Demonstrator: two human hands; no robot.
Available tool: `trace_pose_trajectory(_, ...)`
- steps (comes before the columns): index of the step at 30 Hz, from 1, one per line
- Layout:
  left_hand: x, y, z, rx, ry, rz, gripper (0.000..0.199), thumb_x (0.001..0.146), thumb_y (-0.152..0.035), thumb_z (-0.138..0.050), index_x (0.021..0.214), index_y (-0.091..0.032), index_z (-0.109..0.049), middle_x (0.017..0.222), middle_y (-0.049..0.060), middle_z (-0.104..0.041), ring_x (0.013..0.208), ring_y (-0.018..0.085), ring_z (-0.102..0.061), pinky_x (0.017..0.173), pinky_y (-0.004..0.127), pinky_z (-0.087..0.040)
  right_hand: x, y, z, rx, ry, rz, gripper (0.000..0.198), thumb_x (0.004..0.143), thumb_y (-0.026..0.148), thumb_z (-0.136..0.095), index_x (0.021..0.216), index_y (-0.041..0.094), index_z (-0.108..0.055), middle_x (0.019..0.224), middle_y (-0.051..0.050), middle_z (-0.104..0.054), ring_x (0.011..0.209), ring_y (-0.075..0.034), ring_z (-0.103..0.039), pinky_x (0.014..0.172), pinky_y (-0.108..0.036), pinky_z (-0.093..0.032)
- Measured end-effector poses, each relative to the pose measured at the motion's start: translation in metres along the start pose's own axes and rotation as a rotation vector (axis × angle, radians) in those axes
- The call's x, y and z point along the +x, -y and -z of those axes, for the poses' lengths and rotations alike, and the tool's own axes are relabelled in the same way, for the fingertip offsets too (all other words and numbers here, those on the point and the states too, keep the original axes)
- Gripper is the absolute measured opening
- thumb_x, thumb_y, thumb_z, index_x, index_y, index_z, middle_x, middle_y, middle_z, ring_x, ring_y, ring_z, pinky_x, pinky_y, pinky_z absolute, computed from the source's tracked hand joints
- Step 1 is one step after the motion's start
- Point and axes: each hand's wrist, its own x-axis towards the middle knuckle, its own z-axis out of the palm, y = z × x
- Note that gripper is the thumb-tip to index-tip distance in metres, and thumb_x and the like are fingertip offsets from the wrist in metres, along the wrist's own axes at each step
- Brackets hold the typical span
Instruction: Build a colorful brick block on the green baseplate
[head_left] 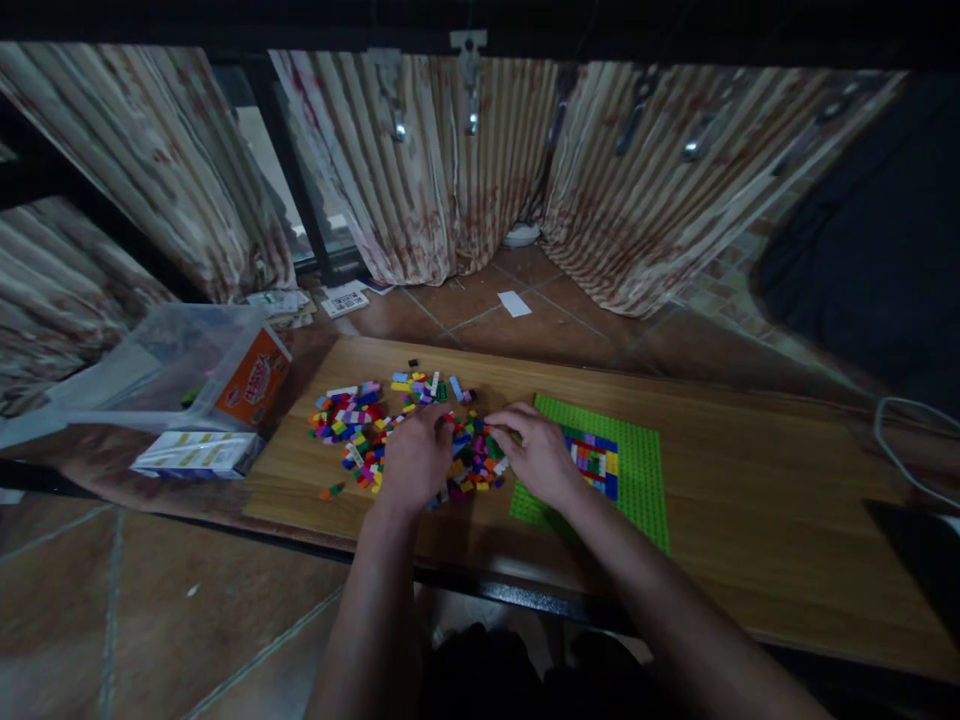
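Right grip [536,452] and left grip [415,458] are flanking loose bricks [477,460]; can't tell if either's clamped. Green baseplate [639,478] is lying nearer the right.

Open passage over wooden tabletop [757,480] right of green baseplate [641,470], brick pile [477,458] obstructing the left, plastic box [191,350] beyond
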Motion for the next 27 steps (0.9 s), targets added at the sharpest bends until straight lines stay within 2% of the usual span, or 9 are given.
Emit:
trace_pose_trajectory(6,0.001,0.008,0.01,-0.058,-0.039,0.037,0.031,0.088,-0.019,-0.051,0.113,-0.015,-0.067,0.113,0.01,-0.071,0.098,0.023,-0.068,0.093,0.035,-0.05,0.05,0.019,-0.011,-0.324,0.298,-0.029,0.024,0.079,0.009,-0.059,0.091,0.022,-0.075,0.092,-0.007,-0.068,0.092,-0.021,-0.064,0.081,-0.029,-0.045)
trace_pose_trajectory(9,0.001,0.013,0.014,-0.081,-0.055,0.044,0.031,0.087,-0.02,-0.052,0.114,-0.016,-0.067,0.112,0.01,-0.071,0.102,0.023,-0.066,0.094,0.035,-0.049,0.057,0.017,-0.017,-0.408,0.352,-0.056,0.024,0.071,0.005,-0.064,0.084,0.023,-0.076,0.087,-0.007,-0.069,0.086,-0.023,-0.065,0.074,-0.03,-0.045)
trace_pose_trajectory(12,0.0,0.014,0.015,-0.092,-0.065,0.038,0.029,0.088,-0.021,-0.052,0.112,-0.018,-0.068,0.112,0.009,-0.071,0.106,0.022,-0.065,0.096,0.034,-0.048,0.057,0.013,-0.021,-0.437,0.356,-0.06,0.026,0.066,0.002,-0.066,0.078,0.024,-0.074,0.083,-0.006,-0.07,0.081,-0.022,-0.065,0.069,-0.029,-0.044)
trace_pose_trajectory(15,-0.001,0.014,0.016,-0.095,-0.058,0.056,0.029,0.088,-0.022,-0.053,0.113,-0.019,-0.067,0.112,0.009,-0.071,0.099,0.021,-0.067,0.093,0.033,-0.049,0.056,0.013,-0.023,-0.449,0.356,-0.049,0.025,0.066,0.001,-0.064,0.074,0.024,-0.073,0.08,-0.006,-0.069,0.079,-0.021,-0.064,0.066,-0.028,-0.043)
trace_pose_trajectory(18,-0.002,0.015,0.017,-0.101,-0.051,0.066,0.028,0.088,-0.023,-0.053,0.112,-0.018,-0.067,0.109,0.01,-0.072,0.092,0.021,-0.068,0.089,0.033,-0.051,0.053,0.015,-0.018,-0.439,0.344,-0.027,0.02,0.07,0.004,-0.065,0.077,0.022,-0.071,0.085,-0.007,-0.068,0.081,-0.021,-0.064,0.068,-0.028,-0.043)
trace_pose_trajectory(22,-0.002,0.015,0.018,-0.119,-0.047,0.074,0.03,0.088,-0.024,-0.053,0.114,-0.016,-0.067,0.11,0.01,-0.072,0.093,0.022,-0.068,0.088,0.033,-0.051,0.043,0.016,0.007,-0.325,0.248,-0.009,0.011,0.078,0.013,-0.063,0.084,0.019,-0.068,0.09,-0.008,-0.068,0.085,-0.02,-0.063,0.075,-0.03,-0.045)
trace_pose_trajectory(27,0.0,0.012,0.015,-0.128,-0.061,0.051,0.03,0.088,-0.024,-0.052,0.112,-0.015,-0.068,0.108,0.01,-0.072,0.093,0.021,-0.067,0.09,0.033,-0.051,0.002,0.001,0.054,-0.028,0.106,-0.182,0.011,0.082,0.023,-0.058,0.086,0.02,-0.067,0.081,-0.003,-0.071,0.074,-0.018,-0.065,0.069,-0.03,-0.048)
